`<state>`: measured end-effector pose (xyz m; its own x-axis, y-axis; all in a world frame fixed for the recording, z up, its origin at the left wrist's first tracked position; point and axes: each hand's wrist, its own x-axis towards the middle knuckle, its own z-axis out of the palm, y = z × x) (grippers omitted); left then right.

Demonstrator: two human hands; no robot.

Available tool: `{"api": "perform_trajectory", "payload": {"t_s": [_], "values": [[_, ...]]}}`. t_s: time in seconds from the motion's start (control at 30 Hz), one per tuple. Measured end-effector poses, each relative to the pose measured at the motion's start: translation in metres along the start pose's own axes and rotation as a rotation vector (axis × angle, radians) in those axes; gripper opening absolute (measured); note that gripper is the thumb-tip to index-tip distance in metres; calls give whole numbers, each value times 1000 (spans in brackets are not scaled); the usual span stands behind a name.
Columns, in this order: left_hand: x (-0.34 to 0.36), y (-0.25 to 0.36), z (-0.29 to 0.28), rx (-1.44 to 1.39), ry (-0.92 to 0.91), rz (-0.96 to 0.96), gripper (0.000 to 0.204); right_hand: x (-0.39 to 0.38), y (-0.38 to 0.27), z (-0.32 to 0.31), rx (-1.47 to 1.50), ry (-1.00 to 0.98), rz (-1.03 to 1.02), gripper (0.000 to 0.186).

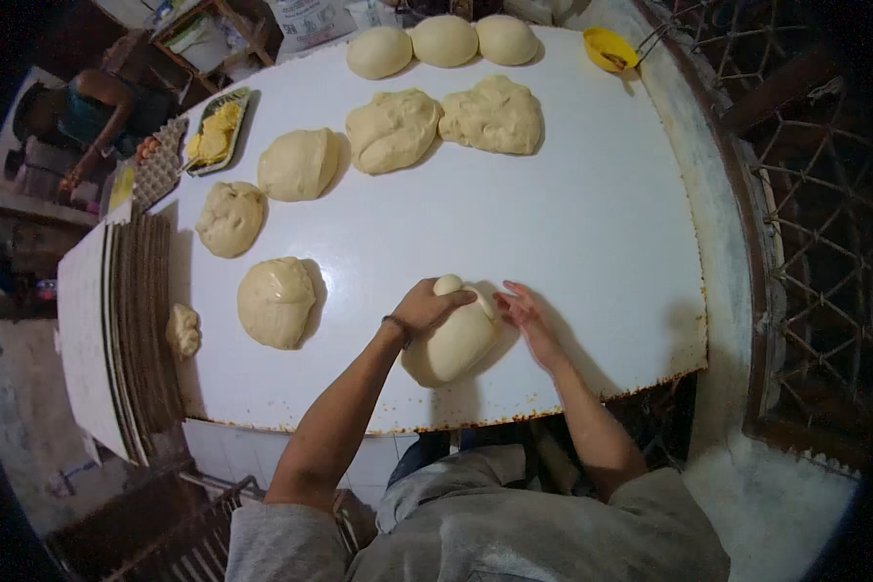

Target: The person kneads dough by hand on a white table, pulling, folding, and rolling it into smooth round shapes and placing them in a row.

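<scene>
An oblong lump of pale dough (pixel 448 351) lies on the white tabletop (pixel 611 223) in front of me. My left hand (pixel 435 306) grips its upper end, with a small round bulge of dough (pixel 447 285) poking out above my thumb. My right hand (pixel 524 312) is at the dough's right side, fingers apart and slightly curled, holding nothing; whether the fingertips touch it is unclear. Another dough mound (pixel 274 303) sits to the left.
Several more dough lumps (pixel 391 131) line the back and left, with a yellow bowl (pixel 606 48), a tray of yellow stuff (pixel 213 136), egg tray (pixel 155 167) and stacked boards (pixel 107 339). A co-worker (pixel 82 121) is at far left; a lattice grille (pixel 805 223) borders the right.
</scene>
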<state>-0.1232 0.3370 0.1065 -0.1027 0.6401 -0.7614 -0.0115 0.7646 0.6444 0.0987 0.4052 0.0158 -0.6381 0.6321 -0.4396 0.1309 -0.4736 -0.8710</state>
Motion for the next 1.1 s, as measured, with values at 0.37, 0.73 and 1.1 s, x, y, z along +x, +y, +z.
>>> {"api": "perform_trajectory", "payload": {"t_s": [0.37,0.73,1.1], "values": [[-312,74,-37,625,714,1626,49,-165,-299,123,-441,119,-1575,58],[-208,-192,50,727,88,520,47,-238,22,103,-1073,-109,-262,41],[-1,-110,-20,206,624,526,94,1,1,0,-994,312,-368,62]]}}
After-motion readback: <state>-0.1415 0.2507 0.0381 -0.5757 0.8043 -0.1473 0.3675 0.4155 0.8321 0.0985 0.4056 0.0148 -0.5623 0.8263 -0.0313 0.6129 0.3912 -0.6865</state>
